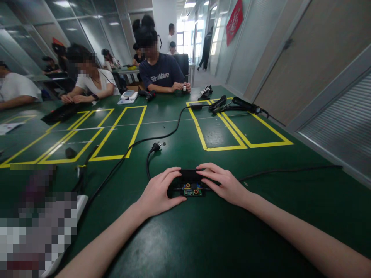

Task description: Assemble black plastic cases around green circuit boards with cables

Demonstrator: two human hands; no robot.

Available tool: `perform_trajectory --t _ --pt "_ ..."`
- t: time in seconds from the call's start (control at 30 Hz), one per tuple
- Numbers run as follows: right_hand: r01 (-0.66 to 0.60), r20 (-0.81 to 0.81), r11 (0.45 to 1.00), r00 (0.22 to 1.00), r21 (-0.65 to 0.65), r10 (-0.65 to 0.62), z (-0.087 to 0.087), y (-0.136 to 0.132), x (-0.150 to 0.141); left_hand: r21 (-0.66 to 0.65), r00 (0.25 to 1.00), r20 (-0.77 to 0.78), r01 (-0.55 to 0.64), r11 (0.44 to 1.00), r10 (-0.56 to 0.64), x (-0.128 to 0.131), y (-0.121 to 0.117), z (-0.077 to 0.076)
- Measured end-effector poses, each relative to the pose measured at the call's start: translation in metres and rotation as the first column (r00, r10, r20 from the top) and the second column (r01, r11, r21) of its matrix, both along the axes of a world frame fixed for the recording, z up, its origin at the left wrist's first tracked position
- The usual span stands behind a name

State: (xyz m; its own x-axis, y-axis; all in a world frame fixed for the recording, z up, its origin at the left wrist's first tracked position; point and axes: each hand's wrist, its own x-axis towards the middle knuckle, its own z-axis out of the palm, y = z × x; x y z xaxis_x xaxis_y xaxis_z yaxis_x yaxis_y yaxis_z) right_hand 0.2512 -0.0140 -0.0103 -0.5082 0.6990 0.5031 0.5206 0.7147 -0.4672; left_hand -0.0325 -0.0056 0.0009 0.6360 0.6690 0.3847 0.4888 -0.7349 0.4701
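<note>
A small green circuit board (192, 189) with copper coils lies in an opened black adapter case on the table in front of me. Just behind the board is the adapter's black cover (189, 176), tilted up. My left hand (160, 192) has its fingertips on the cover's left end, with the thumb by the board's lower left edge. At the cover's right end, my right hand (222, 183) grips with its fingers; its thumb is hidden. Black cords leave the case on both sides, and a plug (155, 147) lies behind my left hand.
A long black cable (164, 136) crosses the green table (261, 231), which has yellow tape rectangles (226, 148). Black devices (232, 105) lie at the back right. Across the table, a person in a dark shirt (162, 71) handles a small part. A white, blurred-out object (78, 204) is at left.
</note>
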Motion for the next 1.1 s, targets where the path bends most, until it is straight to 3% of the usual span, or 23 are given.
perform_trajectory --t 0.8,1.1 --pt "-0.078 -0.112 0.997 0.991 -0.013 0.076 0.0089 -0.0011 0.0008 -0.004 1.0 0.014 0.021 1.0 -0.02 0.0011 -0.0012 0.0003" --pt "-0.08 -0.069 0.993 0.994 0.085 0.086 0.0082 -0.0017 0.0018 0.061 1.0 0.019 0.021 0.998 -0.022 0.0034 -0.0024 0.0022"
